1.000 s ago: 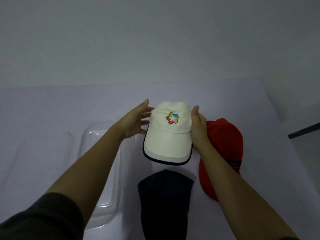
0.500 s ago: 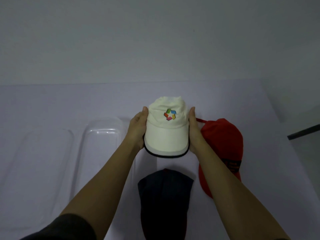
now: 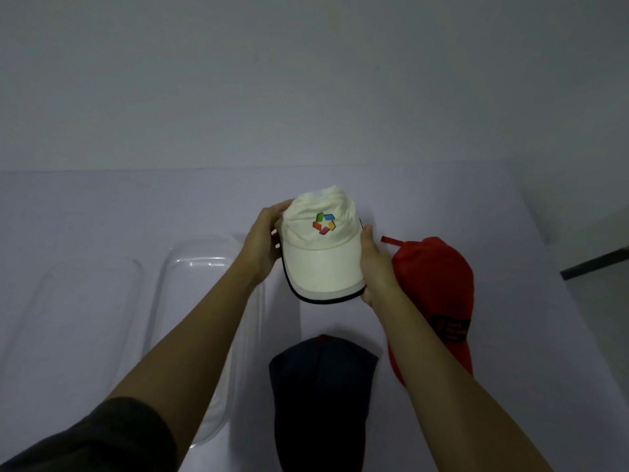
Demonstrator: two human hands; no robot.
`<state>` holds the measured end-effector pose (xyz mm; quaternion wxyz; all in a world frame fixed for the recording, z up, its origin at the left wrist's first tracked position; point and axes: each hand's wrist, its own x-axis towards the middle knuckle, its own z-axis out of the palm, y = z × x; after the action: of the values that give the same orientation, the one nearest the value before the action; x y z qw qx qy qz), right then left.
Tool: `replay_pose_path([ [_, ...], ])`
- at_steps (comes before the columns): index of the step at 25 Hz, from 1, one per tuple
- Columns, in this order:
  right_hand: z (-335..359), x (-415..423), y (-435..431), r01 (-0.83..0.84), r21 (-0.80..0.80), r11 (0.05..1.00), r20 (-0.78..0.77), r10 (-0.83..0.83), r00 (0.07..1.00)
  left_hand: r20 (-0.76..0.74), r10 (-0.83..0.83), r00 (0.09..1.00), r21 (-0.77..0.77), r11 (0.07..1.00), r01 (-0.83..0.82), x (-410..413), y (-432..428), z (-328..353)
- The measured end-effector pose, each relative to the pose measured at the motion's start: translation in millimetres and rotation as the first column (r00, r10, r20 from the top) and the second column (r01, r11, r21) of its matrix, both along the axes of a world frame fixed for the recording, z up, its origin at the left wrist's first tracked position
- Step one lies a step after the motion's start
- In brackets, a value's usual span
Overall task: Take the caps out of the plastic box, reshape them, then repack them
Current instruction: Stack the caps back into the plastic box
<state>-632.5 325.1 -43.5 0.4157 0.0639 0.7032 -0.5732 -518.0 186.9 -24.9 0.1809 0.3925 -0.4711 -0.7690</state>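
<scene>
A cream cap (image 3: 323, 257) with a multicoloured logo and dark-edged brim is held above the table between both hands. My left hand (image 3: 263, 240) grips its left side, fingers curled round the crown. My right hand (image 3: 374, 264) grips the right side at the brim. A red cap (image 3: 439, 287) lies on the table just right of my right wrist. A dark navy cap (image 3: 323, 396) lies below the cream one, near me. The clear plastic box (image 3: 197, 264) stands to the left, partly under my left forearm.
A second clear plastic piece, perhaps the lid (image 3: 68, 318), lies at the far left. The white table (image 3: 527, 335) ends at a right edge, with a dark bar (image 3: 595, 264) beyond it. A plain wall rises behind.
Both hands closed in on the cream cap's sides, then raised it slightly and tilted it. My left hand's fingers now wrap further round the crown.
</scene>
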Motion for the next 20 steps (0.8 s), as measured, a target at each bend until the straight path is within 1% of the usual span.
replay_pose_path([
  [2,-1,0,3,0.013,-0.018,1.000,0.016,-0.013,1.000,-0.005,-0.188,0.982,-0.126,0.975,0.185,6,-13,6],
  [3,-2,1,3,0.028,-0.041,0.999,0.033,-0.027,0.999,-0.028,-0.217,0.976,-0.151,0.966,0.210,8,-17,6],
  [4,-2,3,3,0.051,-0.069,0.996,0.052,-0.047,0.997,-0.061,-0.201,0.978,-0.153,0.970,0.190,9,-18,6],
  [6,-3,7,0,0.090,-0.095,0.991,0.066,-0.084,0.994,-0.103,-0.081,0.991,-0.120,0.990,0.069,7,-18,4],
  [7,-2,9,-2,0.107,-0.092,0.990,0.055,-0.103,0.993,-0.096,-0.032,0.995,-0.140,0.990,0.019,5,-17,4],
  [8,-1,10,-3,0.121,-0.082,0.989,0.028,-0.119,0.992,-0.055,-0.025,0.998,-0.212,0.977,0.012,3,-18,4],
  [9,0,10,-4,0.129,-0.070,0.989,-0.006,-0.130,0.992,0.032,-0.067,0.997,-0.339,0.938,0.074,2,-21,6],
  [10,0,10,-5,0.133,-0.061,0.989,-0.035,-0.135,0.990,0.144,-0.133,0.981,-0.473,0.861,0.186,1,-24,9],
  [11,0,10,-4,0.134,-0.054,0.989,-0.052,-0.137,0.989,0.242,-0.192,0.951,-0.570,0.765,0.299,0,-28,13],
  [12,0,10,-3,0.138,-0.048,0.989,-0.058,-0.140,0.988,0.302,-0.228,0.925,-0.623,0.687,0.373,-1,-30,17],
  [13,-1,11,-3,0.144,-0.044,0.989,-0.057,-0.147,0.988,0.328,-0.244,0.913,-0.656,0.636,0.406,-2,-33,19],
  [15,-2,14,-2,0.160,-0.033,0.987,-0.063,-0.161,0.985,0.321,-0.234,0.918,-0.704,0.589,0.397,-1,-36,19],
  [16,-3,14,-2,0.166,-0.022,0.986,-0.079,-0.168,0.983,0.309,-0.225,0.924,-0.707,0.596,0.381,-1,-38,18],
  [18,-7,14,-3,0.161,-0.006,0.987,-0.119,-0.160,0.980,0.298,-0.236,0.925,-0.670,0.638,0.379,-4,-40,17],
  [19,-9,16,-3,0.143,0.004,0.990,-0.146,-0.141,0.979,0.332,-0.259,0.907,-0.645,0.640,0.419,-8,-40,20],
  [20,-12,18,-3,0.115,0.018,0.993,-0.176,-0.110,0.978,0.403,-0.290,0.868,-0.619,0.611,0.492,-14,-40,23],
])
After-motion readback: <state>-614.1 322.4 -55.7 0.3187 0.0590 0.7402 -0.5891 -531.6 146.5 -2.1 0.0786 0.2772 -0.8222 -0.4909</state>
